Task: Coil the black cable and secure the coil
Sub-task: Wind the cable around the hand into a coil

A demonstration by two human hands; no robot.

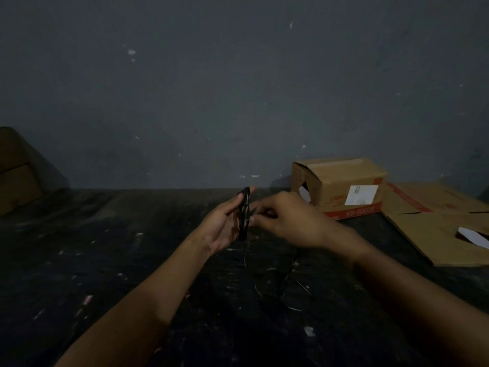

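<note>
Black cable (pixel 244 213): a narrow bundle of loops stands nearly upright in mid-air above the floor, at the middle of the scene, between the two hands.
Left hand (pixel 225 223): palm turned to the right, fingers stretched up and far; the bundle lies against those fingers and is kept there, its top level with the fingertips, its lower end at the base of the palm. The hand is only partly closed, curled loosely around the loops.
Right hand (pixel 288 221): reaches in from the right, back of the hand toward the camera, fingertips pinched together at the right side of the bundle about halfway up. What the pinch holds is too dark to make out for sure; it looks like a strand of the cable.
Loose end (pixel 280 284): thin strands hang from below the bundle and lie in slack curves on the floor, nearer than the hands and a little right.
Floor (pixel 105 260): dark, speckled with pale marks.
Cardboard box (pixel 341 186): far right, against the grey wall (pixel 211 88), well apart from the hands.
Flattened cardboard (pixel 444 223): just right of the box.
</note>
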